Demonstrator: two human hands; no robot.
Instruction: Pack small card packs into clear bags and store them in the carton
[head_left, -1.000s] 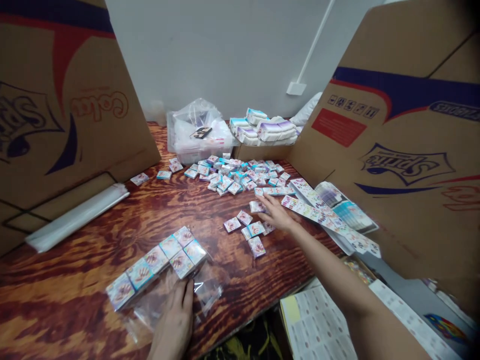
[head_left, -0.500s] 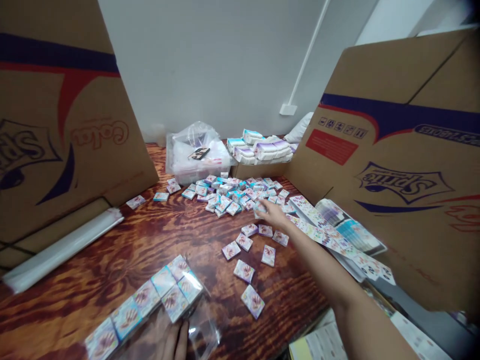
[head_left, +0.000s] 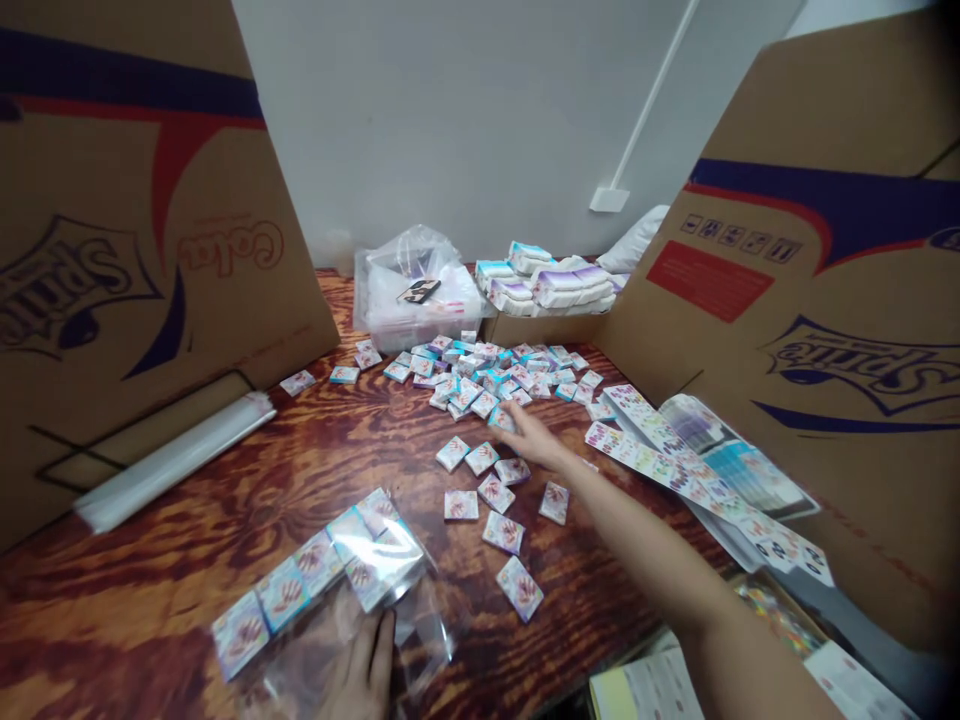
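Note:
A clear plastic bag point(head_left: 427, 630) lies in front of me with several small printed boxes point(head_left: 315, 562) lined up inside it. My left hand point(head_left: 364, 660) is closed on the bag's near edge; film partly covers it and its thumb is hidden. My right hand point(head_left: 531, 437) reaches forward to the near edge of a heap of small boxes point(head_left: 465, 375). Its fingers are closed on one small blue-and-white box point(head_left: 501, 418). Between the two hands, several loose small boxes point(head_left: 502, 532) with a hand picture on them lie spread on the wooden table point(head_left: 300, 460).
Big cardboard cartons stand left point(head_left: 217, 250) and right point(head_left: 750, 280). A roll of clear film point(head_left: 180, 460) lies at left. Behind the heap are a bag-covered plastic tub point(head_left: 416, 300) and a carton of stacked packs point(head_left: 555, 325). Printed sticker strips point(head_left: 697, 480) lie at right.
My right hand has shifted left along the heap's near edge. More loose boxes lie near it, in a changed arrangement. My left hand stays at the bag; the whole view has shifted slightly.

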